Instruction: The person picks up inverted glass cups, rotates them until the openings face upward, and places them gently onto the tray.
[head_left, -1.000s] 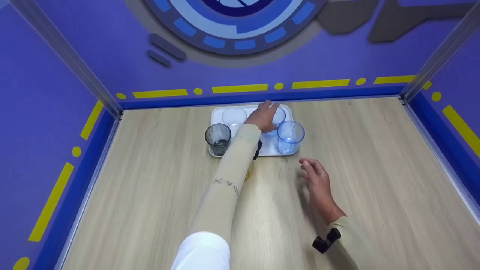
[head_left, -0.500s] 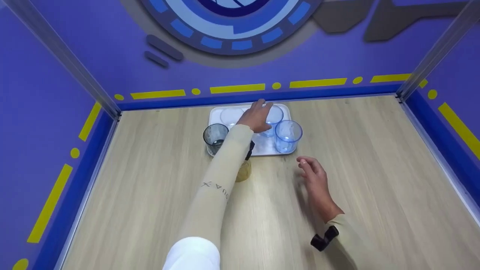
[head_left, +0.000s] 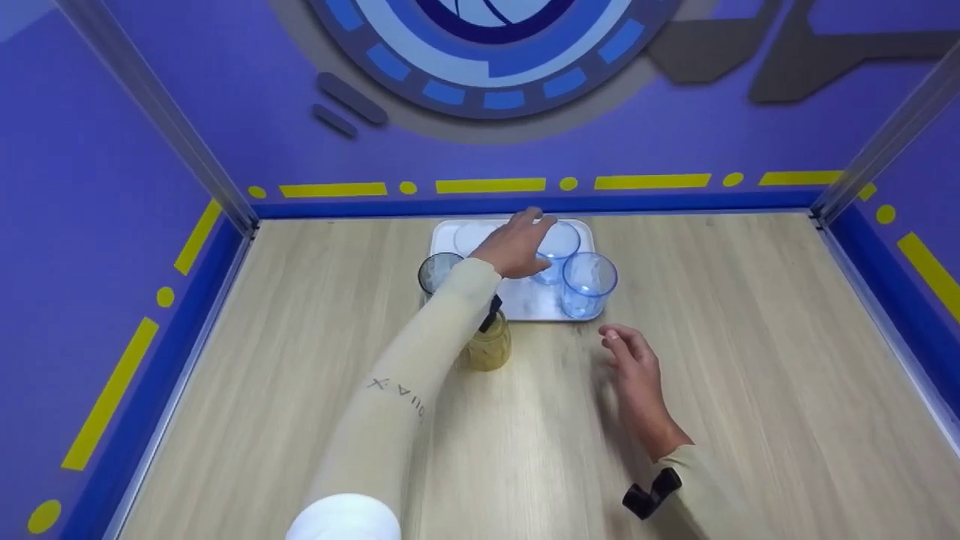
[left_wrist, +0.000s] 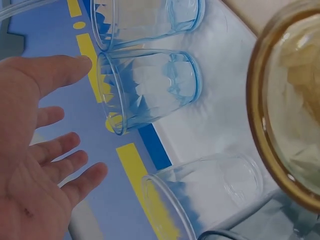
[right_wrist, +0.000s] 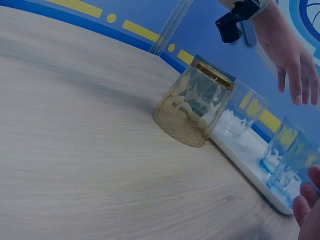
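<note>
My left hand hovers over a white tray, fingers spread, holding nothing. Closest to it is the rear blue drinking glass; in the left wrist view the thumb tip comes near that glass's rim, with a small gap visible. A second blue glass stands at the tray's front right. To the left are a clear glass at the back and a grey glass in front, partly hidden by my left arm. Beside the tray, my right hand hangs loosely curled with nothing in it.
An amber glass stands on the wooden table just in front of the tray, under my left forearm. Purple panels with yellow marks wall the table at the back and both sides.
My left hand has drawn slightly left, away from the rear blue glass, and its forearm has swung left, uncovering more of the amber glass. The right hand stays put; the head view shifted slightly.
</note>
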